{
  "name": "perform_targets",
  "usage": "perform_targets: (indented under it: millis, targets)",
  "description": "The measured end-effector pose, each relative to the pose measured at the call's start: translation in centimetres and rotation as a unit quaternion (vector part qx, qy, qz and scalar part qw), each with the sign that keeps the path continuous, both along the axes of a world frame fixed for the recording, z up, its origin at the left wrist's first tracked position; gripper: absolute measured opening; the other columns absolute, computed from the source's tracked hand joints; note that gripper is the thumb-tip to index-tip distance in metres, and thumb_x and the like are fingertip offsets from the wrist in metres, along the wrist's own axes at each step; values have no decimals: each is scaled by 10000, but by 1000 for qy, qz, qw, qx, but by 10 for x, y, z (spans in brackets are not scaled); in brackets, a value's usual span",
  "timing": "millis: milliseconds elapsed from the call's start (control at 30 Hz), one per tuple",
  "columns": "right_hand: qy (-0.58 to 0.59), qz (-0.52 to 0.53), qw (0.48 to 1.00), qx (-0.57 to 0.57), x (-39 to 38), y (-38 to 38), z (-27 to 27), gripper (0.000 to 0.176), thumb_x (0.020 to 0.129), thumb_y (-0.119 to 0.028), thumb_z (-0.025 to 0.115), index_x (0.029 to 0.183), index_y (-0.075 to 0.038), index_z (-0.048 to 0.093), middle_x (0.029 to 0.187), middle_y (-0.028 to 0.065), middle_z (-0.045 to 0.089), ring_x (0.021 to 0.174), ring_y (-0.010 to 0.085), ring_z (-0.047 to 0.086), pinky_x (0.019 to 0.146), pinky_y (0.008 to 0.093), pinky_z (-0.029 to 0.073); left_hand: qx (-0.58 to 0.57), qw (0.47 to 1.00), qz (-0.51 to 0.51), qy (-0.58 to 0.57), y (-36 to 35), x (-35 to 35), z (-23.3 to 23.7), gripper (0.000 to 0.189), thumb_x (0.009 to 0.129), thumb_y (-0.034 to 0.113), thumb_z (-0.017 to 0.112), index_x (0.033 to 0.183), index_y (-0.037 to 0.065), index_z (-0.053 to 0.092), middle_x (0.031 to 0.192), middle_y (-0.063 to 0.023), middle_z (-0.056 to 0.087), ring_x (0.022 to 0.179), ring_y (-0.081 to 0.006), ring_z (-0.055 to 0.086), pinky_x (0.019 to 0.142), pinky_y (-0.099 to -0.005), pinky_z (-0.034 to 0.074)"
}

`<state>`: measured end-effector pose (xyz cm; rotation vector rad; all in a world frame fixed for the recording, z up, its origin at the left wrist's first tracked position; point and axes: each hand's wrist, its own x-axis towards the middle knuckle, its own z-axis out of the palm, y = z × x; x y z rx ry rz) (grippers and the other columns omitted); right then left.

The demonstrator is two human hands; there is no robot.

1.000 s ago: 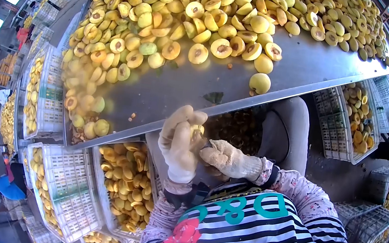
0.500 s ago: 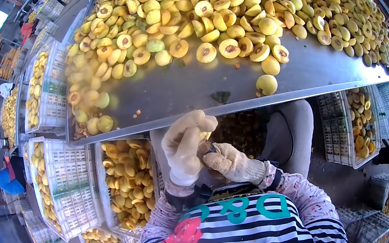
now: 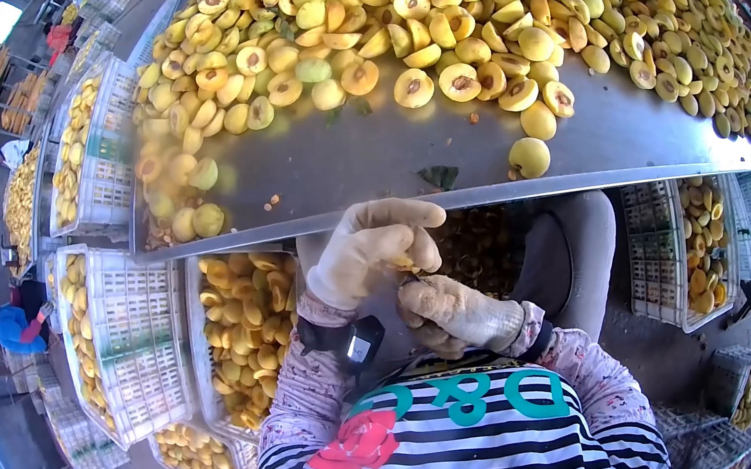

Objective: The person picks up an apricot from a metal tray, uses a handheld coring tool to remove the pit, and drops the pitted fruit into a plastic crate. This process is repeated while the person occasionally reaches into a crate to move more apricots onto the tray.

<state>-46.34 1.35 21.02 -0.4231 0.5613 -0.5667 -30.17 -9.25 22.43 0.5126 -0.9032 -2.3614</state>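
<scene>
My left hand (image 3: 381,243), in a pale glove, is closed with the fingers curled, just below the metal table's near edge. A small yellow bit of what looks like apricot (image 3: 404,265) shows at its fingertips, mostly covered. Close against it, my right hand (image 3: 459,313), also gloved, has its fingers wrapped round. Something small and dark shows by its thumb, too hidden to name. Halved apricots (image 3: 414,88) with brown centres and some whole ones are heaped across the metal table (image 3: 356,169). One whole apricot (image 3: 530,158) lies near the edge above my hands.
A white crate (image 3: 129,353) and other crates of apricot halves stand at the left, with loose apricot halves (image 3: 244,336) in one beside my left arm. Another crate (image 3: 650,247) stands right of my knee. Brown pieces (image 3: 480,250) lie below the table edge. A person (image 3: 17,327) is far left.
My left hand has turned and its fingers now curl toward my right hand. The brown piece seen between the hands earlier is mostly out of sight. The view has shifted slightly.
</scene>
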Motion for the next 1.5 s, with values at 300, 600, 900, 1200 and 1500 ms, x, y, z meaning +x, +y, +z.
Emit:
perform_targets:
  millis: [300, 600, 900, 1200, 1500]
  targets:
    - [-494, 33, 853, 165, 30, 8, -30, 562, 963, -657, 472, 801, -120, 512, 510, -64, 409, 374, 50, 368, 340, 204, 344, 82, 958, 213, 173, 28, -23, -17, 297, 1004, 166, 494, 1257, 36, 579, 836, 10, 536, 760, -165, 476, 731, -340, 426]
    - [169, -103, 972, -126, 49, -9, 14, 302, 950, -394, 671, 853, -144, 533, 564, -65, 457, 466, 55, 442, 440, 230, 399, 71, 934, 342, 77, 20, 50, -18, 263, 1026, 133, 438, 1235, 34, 564, 934, -56, 636, 873, -206, 596, 879, -367, 508]
    - [595, -158, 688, -384, 69, -40, -14, 362, 828, -302, 762, 1087, -90, 624, 886, 141, 706, 825, 350, 693, 717, 399, 554, -63, 891, 436, -110, 53, 23, -29, 206, 1014, 67, 469, 1176, -4, 574, 1078, -94, 638, 1007, -159, 607, 948, -300, 494]
    - [-188, 86, 971, 123, 46, -26, -15, 254, 951, -277, 668, 801, -107, 555, 528, -47, 458, 406, 58, 454, 357, 226, 336, -173, 792, 548, -206, 38, 83, -48, 105, 998, 84, 517, 1055, 47, 597, 965, -61, 606, 892, -157, 585, 813, -296, 511]
    - [235, -152, 950, -141, 11, -37, -2, 240, 915, -255, 698, 946, -84, 531, 595, -15, 507, 437, 96, 484, 407, 249, 399, -504, 446, 419, -610, 7, 166, -80, 48, 870, 48, 569, 854, 8, 592, 856, -142, 579, 797, -293, 545, 686, -419, 439]
